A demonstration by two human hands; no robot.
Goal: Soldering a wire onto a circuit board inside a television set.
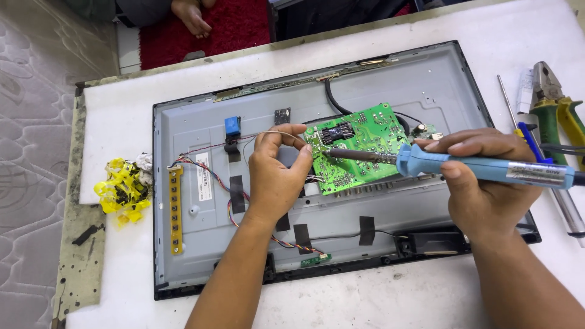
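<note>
Looking down past my 2 forearms, I see the near edge of the white table (378, 298) and, on it, an opened flat-screen panel (201, 128) lying face down, its grey metal back showing. Close to me along the panel's lower edge sit a small green board (315, 260) and strips of black tape (366, 229).

My right hand (481, 183) is closed around the blue handle of a soldering iron (481, 169), thumb underneath and fingers wrapped over the top. The iron lies nearly level, pointing left, its metal tip resting on the left part of the green circuit board (359, 149) at the panel's centre.

My left hand (277, 167) is curled, thumb and fingertips pinching a thin strand of solder wire (286, 135) that arcs over to the board right beside the iron's tip. A bundle of coloured wires (234, 204) runs under this hand toward a yellow button strip (175, 210) at the panel's left.

Left of the panel, a crumpled yellow and black wad (122, 192) rests on the table. At the right edge lie green-handled pliers (557, 109) and a slim metal rod (507, 100). Farther up the panel is a small blue component (232, 125). Beyond the table, another person's hand (192, 15) rests on a red rug (231, 27).
</note>
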